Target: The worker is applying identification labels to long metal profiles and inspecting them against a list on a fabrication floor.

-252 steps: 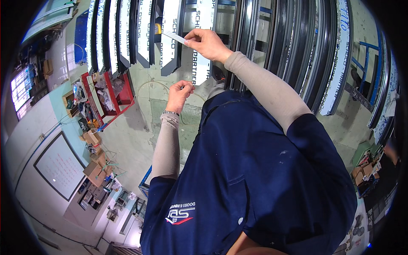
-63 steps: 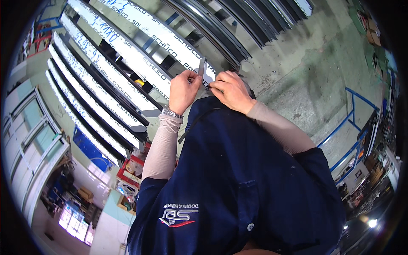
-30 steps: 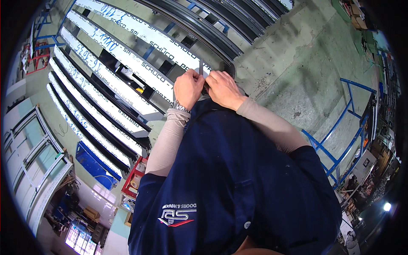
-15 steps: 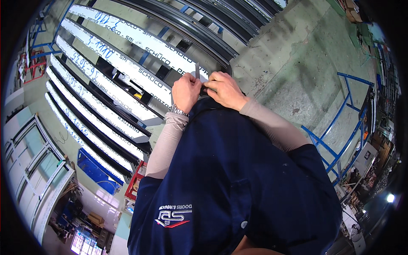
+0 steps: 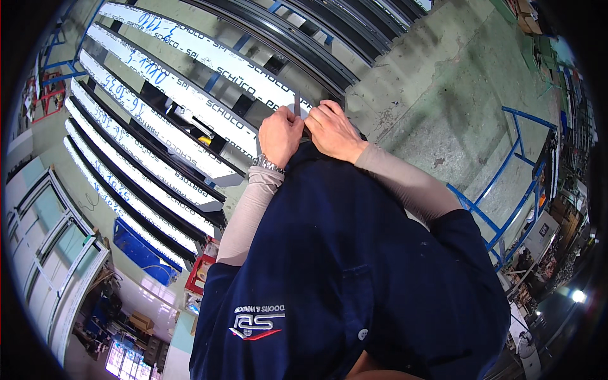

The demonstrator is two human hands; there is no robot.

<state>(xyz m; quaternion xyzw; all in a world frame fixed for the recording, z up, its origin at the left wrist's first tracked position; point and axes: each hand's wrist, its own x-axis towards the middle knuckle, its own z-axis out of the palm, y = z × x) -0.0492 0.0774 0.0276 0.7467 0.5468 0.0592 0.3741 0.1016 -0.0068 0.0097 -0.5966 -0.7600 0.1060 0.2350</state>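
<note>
1. A person in a navy shirt (image 5: 304,253) and beige sleeves (image 5: 418,183) stands at a row of long profiles, both hands close together at the near end of one of them.
2. The left hand (image 5: 280,136) is curled, thumb and fingers seemingly pinching a narrow, flat grey strip (image 5: 297,103). A metal band (image 5: 269,163) circles that wrist.
3. The strip sits between the two hands, its free end pointing to the far side, over the white-filmed profile (image 5: 221,61).
4. The right hand (image 5: 333,132) is just beside it, fingers bent down toward the profile's near end. From where I am, I cannot tell whether it grasps anything; its fingertips are hidden.
5. To the left lie more white-filmed profiles (image 5: 190,95), side by side with gaps between them, blue handwriting on several. A small yellow thing (image 5: 204,139) shows in one gap.
6. Dark profiles (image 5: 304,47) run along on the far side, to the right of the white ones.
7. A blue metal frame (image 5: 529,118) stands well to the right on the worn floor (image 5: 437,126).
8. Left of the person are a red cart (image 5: 198,275), a blue panel (image 5: 142,253) and, farther left, a pale window frame (image 5: 82,285).
</note>
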